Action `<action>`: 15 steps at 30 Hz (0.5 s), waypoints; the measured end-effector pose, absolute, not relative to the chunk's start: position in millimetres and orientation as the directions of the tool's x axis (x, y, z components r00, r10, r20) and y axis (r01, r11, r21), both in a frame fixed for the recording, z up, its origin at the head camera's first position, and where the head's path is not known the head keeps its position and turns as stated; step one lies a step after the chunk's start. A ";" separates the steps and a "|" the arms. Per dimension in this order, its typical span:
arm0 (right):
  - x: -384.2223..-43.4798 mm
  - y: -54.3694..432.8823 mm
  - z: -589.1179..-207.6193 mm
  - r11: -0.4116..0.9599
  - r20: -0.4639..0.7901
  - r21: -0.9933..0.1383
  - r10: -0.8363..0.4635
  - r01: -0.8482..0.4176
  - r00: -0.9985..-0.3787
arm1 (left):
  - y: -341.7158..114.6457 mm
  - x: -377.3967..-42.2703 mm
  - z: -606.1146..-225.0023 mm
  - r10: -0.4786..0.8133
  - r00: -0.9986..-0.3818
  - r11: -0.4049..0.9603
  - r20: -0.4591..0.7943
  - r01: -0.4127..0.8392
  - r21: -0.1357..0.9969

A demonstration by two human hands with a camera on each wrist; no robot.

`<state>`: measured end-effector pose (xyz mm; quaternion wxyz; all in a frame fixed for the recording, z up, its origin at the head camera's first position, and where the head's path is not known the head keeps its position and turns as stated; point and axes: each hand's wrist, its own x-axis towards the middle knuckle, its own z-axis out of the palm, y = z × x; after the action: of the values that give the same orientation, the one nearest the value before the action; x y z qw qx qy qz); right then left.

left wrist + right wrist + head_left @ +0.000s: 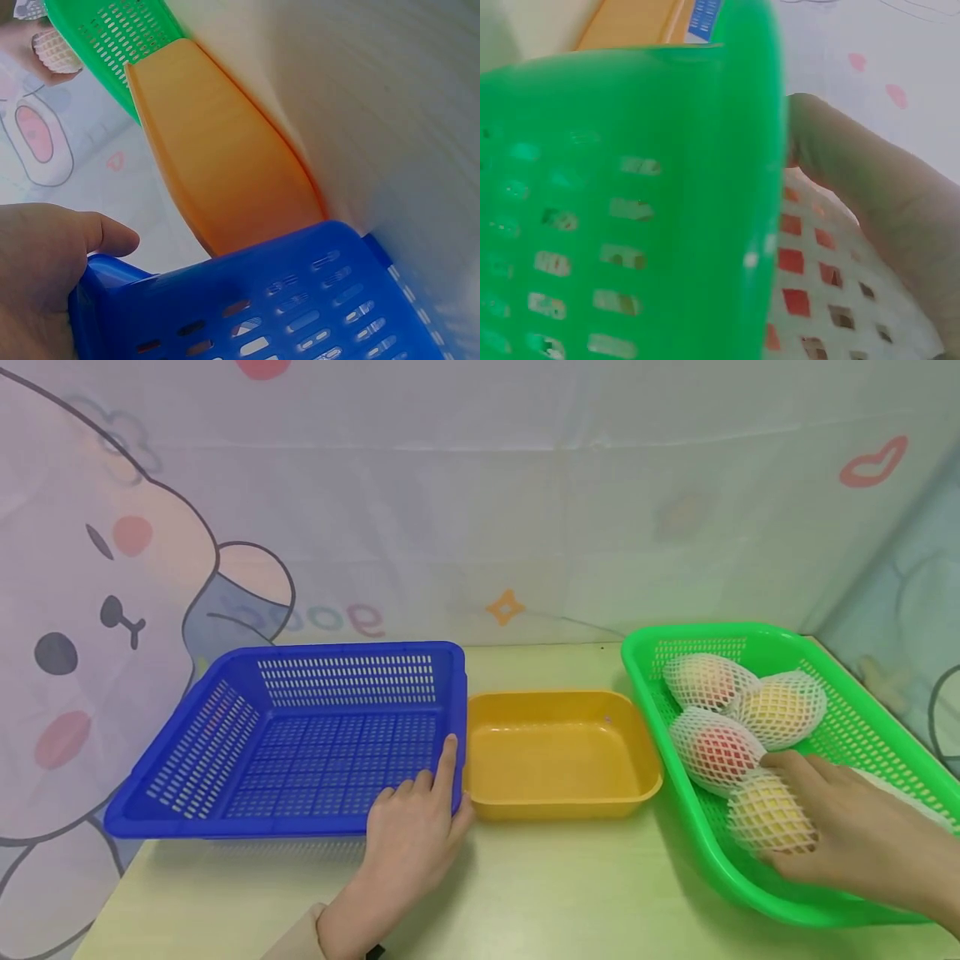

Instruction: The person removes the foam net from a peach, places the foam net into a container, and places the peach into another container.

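My left hand (pixel 416 831) grips the near right corner of a blue plastic basket (pixel 285 831), its index finger lying along the rim. In the left wrist view the thumb (pixel 116 234) shows beside that corner. On the right, my right hand (pixel 840 827) holds a yellow fruit in a white foam net (pixel 772 814), over the near left part of a green basket (pixel 720 868). Behind it in this basket lie a red netted fruit (pixel 716 750), a yellow netted fruit (pixel 780 708) and a pale reddish netted fruit (pixel 708 681). Another white net is partly hidden by the hand.
Between the two baskets stands a shallow yellow-orange tray (pixel 562 768), its sides close to both. All three stand on a pale wooden table (pixel 555 885). A printed cloth (pixel 465 502) with a cartoon bear hangs behind, and more cloth lines the right side.
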<state>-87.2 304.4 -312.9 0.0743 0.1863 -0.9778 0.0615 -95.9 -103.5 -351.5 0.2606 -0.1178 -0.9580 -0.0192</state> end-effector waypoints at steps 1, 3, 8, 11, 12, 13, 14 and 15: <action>-86.9 303.9 -311.9 0.921 0.180 -0.092 -0.358 -0.378 -0.916 | -103.5 -95.9 -351.3 0.215 -0.838 0.972 0.501 0.234 -0.025; -86.4 302.5 -310.0 0.916 0.212 -0.090 -0.365 -0.390 -0.906 | -103.3 -96.0 -350.9 0.212 -0.845 0.973 0.491 0.231 -0.023; -85.4 297.0 -305.0 0.905 0.289 -0.103 -0.370 -0.413 -0.883 | -103.1 -96.1 -350.1 0.208 -0.856 0.974 0.473 0.225 -0.021; -85.0 292.8 -301.7 0.901 0.310 -0.112 -0.368 -0.418 -0.877 | -103.2 -96.2 -350.2 0.210 -0.852 0.974 0.480 0.227 -0.023; -85.3 291.6 -300.6 0.898 0.316 -0.115 -0.371 -0.424 -0.873 | -103.3 -96.1 -350.2 0.211 -0.850 0.973 0.482 0.228 -0.024; -85.5 290.3 -299.4 0.896 0.326 -0.112 -0.375 -0.429 -0.868 | -103.3 -96.1 -350.3 0.213 -0.848 0.973 0.485 0.229 -0.026; -85.6 288.9 -298.3 0.894 0.334 -0.109 -0.378 -0.434 -0.863 | -103.3 -96.0 -350.4 0.214 -0.847 0.973 0.487 0.231 -0.027; -85.8 287.5 -297.3 0.893 0.339 -0.110 -0.380 -0.437 -0.861 | -103.4 -95.9 -350.4 0.216 -0.846 0.972 0.488 0.232 -0.028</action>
<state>-85.8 287.5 -297.3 0.1562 0.2128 -0.9602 0.0917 -95.9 -103.4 -350.4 0.2523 -0.1165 -0.9605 -0.0160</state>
